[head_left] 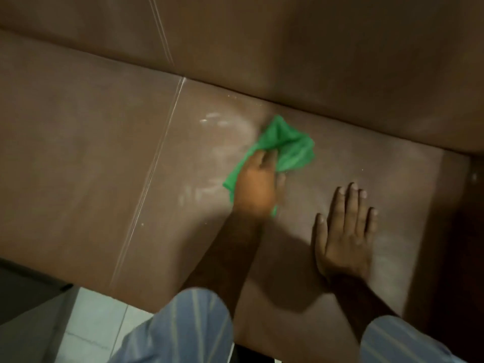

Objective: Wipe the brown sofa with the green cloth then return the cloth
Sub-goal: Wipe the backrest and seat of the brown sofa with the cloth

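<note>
- We count one brown sofa (86,163), one green cloth (290,148), two hands and two striped blue sleeves (183,326)
- The sofa fills nearly the whole view; its left, right and top ends are cut off, so we cannot tell its full width
- We count two pale seams: one runs down the seat (149,179) left of the cloth, one up the backrest at the upper left
- The cloth lies bunched on the seat cushion, just in front of the crease where seat meets backrest
- Our left hand (258,187) presses down on the cloth with its fingers curled into the folds, gripping it; the hand hides the middle of the cloth, and green shows above, to the left and at a small tip below the palm
- That hand and the cloth are blurred, so single fingers are hard to make out
- Our right hand (345,231) lies flat on the seat with fingers spread and nothing in it, near the cloth but apart from it
- Pale streaks and small specks mark the seat left of the cloth
- A strip of light floor tiles (99,323) shows at the lower left, partly hidden by the left sleeve
- The dark area at the far right edge is too dim to identify
</note>
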